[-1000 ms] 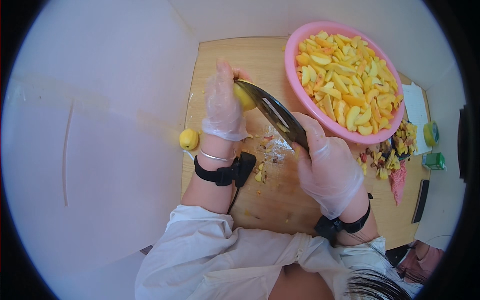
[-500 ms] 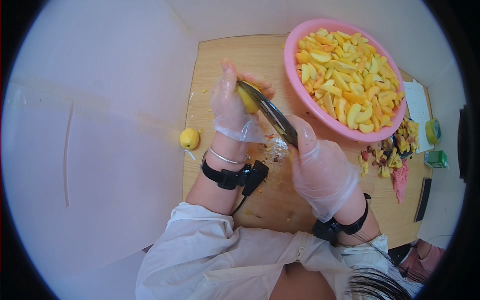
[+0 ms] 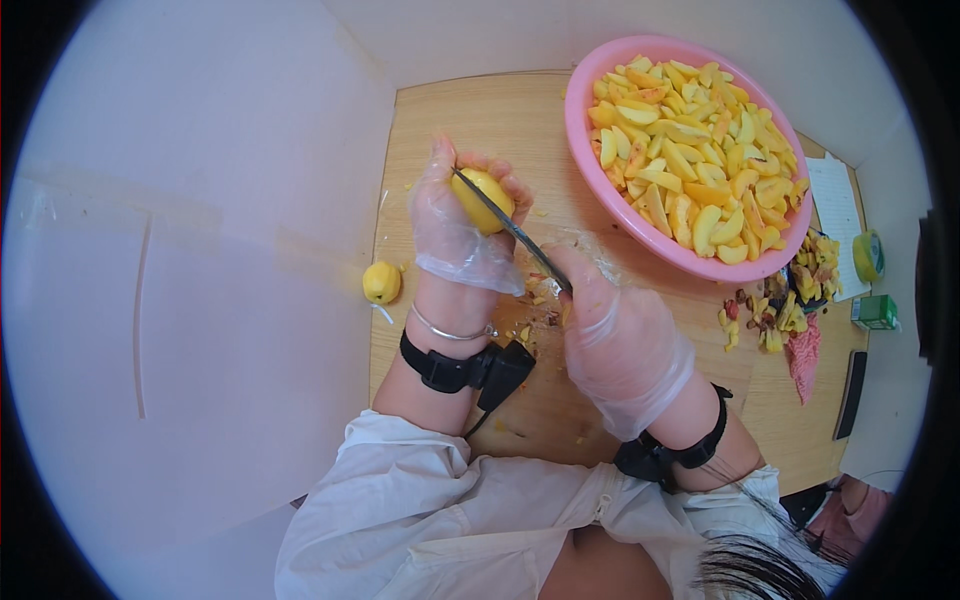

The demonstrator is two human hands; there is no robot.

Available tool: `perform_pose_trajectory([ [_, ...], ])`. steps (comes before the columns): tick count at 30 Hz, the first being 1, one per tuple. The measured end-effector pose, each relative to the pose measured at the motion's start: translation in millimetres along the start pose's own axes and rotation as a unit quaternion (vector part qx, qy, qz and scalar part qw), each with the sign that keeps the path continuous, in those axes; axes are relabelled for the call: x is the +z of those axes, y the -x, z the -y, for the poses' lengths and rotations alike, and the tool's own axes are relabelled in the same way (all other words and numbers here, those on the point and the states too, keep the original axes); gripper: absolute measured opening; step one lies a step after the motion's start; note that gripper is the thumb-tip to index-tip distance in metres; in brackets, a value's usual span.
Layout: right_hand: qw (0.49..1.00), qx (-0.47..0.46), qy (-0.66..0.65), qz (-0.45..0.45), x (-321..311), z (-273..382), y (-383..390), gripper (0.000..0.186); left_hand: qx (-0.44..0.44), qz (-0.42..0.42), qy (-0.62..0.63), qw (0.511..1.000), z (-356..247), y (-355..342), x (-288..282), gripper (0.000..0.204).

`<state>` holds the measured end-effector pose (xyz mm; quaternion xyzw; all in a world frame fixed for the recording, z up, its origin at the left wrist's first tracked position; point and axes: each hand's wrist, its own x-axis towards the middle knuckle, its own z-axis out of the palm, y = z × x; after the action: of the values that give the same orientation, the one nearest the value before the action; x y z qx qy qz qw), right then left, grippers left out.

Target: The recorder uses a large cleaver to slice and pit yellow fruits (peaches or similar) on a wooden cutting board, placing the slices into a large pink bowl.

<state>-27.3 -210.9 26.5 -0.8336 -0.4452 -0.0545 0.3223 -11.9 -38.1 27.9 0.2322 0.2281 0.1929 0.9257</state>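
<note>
**Knife lying across a yellow fruit, thumb near the tip: my grip**

So I'm cupping a smooth, roundish, peeled-looking yellow fruit (image 3: 492, 190) in my left hand (image 3: 445, 225), which is wearing a clear plastic glove. Those fingers are curling loosely round its far side, about half closed, with the fruit filling the space. My right hand (image 3: 625, 345), gloved the same way, is gripping the near end of a long, thin, dark-bladed knife (image 3: 527, 243) with its fingers folded in tight; the handle itself is hidden.

The fruit is sitting in my left palm over the pale wooden tabletop (image 3: 430, 110), left of a big round pink plastic basin (image 3: 578, 120) that's holding a heap of yellow fruit wedges (image 3: 700, 160).

For doing this bit well, I'm reckoning on a steady palm, short gentle strokes and a thumb well off the edge's line, since the tip is ending right by it. No idea whether the blade is biting in or just resting.

The knife is pointing up-left, away from me, its long axis running diagonally down-right to my fist. The fruit's longer side seems to be slanting roughly likewise, but my fingers are covering part, so I'm not calling its stem end.
</note>
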Motion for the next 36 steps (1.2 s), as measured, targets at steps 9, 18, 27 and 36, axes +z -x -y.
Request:
perform_pose_trajectory([
  [9,1.000,0.005,-0.019,0.003,0,-3,0,0.042,-0.026,-0.014,0.055,0.998,-2,3,3,0.032],
  [18,0.992,0.070,-0.090,0.060,-9,-2,-2,0.043,0.078,-0.016,-0.119,0.990,3,2,-1,0.050],
  [27,0.983,0.104,-0.108,0.103,-22,-7,-3,0.046,0.230,0.036,-0.338,0.912,0,-2,-15,0.072],
  [36,0.998,0.060,-0.015,0.006,-11,-7,-5,0.048,0.165,0.038,-0.194,0.966,10,-6,-1,0.084],
])
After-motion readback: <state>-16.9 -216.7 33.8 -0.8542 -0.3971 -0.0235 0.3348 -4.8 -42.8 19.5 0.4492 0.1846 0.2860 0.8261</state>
